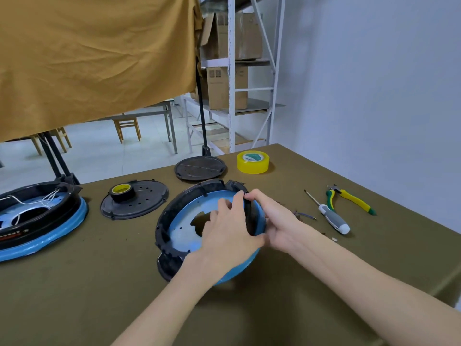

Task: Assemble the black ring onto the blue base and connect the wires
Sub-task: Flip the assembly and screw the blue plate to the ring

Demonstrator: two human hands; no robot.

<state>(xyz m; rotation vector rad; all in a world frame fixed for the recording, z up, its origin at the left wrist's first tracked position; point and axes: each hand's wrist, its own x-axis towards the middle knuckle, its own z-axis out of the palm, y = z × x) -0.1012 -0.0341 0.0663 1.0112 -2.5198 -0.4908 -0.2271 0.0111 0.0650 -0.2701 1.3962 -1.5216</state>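
Observation:
The blue base (184,228) sits tilted in the middle of the olive table, with a dark opening in its floor. The black ring (169,213) lies around its upper rim, seated along the left and far side. My left hand (227,231) reaches inside the base and pinches the ring's right part. From the outside, my right hand (272,221) grips the same right edge of ring and base, fingertips meeting the left hand's at the rim. No wires show on this base.
A second blue base (50,236) with black ring and white wires lies at the left. Two black discs (147,203) (200,168), black tape (122,192), yellow tape (253,161), a screwdriver (331,217) and pliers (349,198) lie around. The table edge runs along the right.

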